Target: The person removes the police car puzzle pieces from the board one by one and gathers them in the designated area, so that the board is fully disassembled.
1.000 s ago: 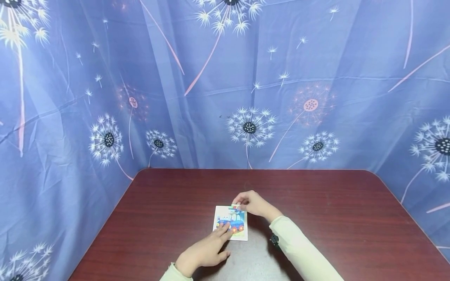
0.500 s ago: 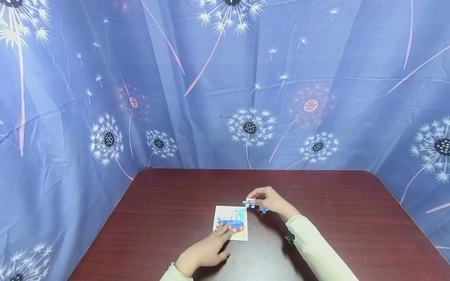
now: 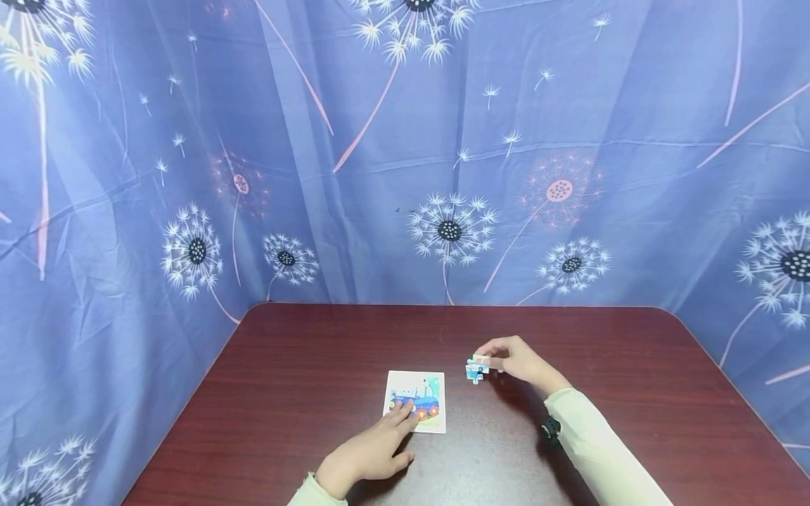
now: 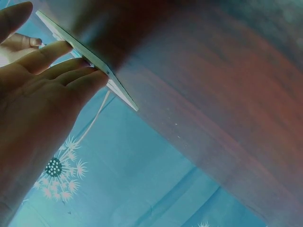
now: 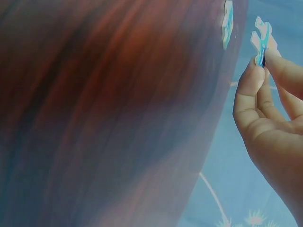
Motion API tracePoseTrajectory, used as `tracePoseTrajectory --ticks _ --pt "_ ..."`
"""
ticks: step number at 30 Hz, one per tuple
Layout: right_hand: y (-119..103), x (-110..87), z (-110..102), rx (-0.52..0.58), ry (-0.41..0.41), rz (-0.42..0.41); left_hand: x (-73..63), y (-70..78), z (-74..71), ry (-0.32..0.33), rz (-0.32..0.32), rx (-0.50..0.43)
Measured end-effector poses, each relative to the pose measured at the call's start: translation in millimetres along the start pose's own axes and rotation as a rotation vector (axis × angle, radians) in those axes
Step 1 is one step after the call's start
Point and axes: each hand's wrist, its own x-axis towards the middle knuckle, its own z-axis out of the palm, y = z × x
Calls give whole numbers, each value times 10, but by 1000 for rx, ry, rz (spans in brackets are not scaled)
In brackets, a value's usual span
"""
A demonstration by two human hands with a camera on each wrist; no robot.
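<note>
A square jigsaw puzzle board (image 3: 399, 380) with a blue tractor picture lies flat on the table. My left hand (image 3: 375, 447) rests on its lower left part, fingers stretched out, and covers that corner. In the left wrist view those fingertips touch the board (image 4: 124, 95), seen nearly edge-on. To the board's right, my right hand (image 3: 524, 363) pinches a puzzle piece (image 5: 261, 42) between thumb and fingers, above the table. Just under it in the head view is a second, light blue puzzle piece (image 3: 473, 375), which lies on the table; the held one partly overlaps it there.
The dark red wooden table (image 3: 304, 393) has rounded back corners. A blue dandelion-print curtain (image 3: 380, 176) hangs behind it and along both sides.
My right hand has lifted a puzzle piece away from the board's upper right corner and carried it right, over the loose piece. The left hand and the board have stayed in place.
</note>
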Motion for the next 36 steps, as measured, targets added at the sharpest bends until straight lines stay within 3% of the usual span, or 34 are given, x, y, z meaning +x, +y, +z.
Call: tracePoseTrajectory --ticks 7,15,21,27,36 --pt "62 -86 -169 23 -28 18 -6 18 -21 11 3 27" --pt "178 -157 -292 -26 -57 50 5 -3 -12 6 5 14" --pt "258 -171 -294 -50 -37 91 -4 -1 -1 11 9 30" --pt "312 -159 -269 -142 3 105 -4 3 -9 19 11 47" --pt "284 -173 -265 -140 18 97 7 -7 9 16 7 45"
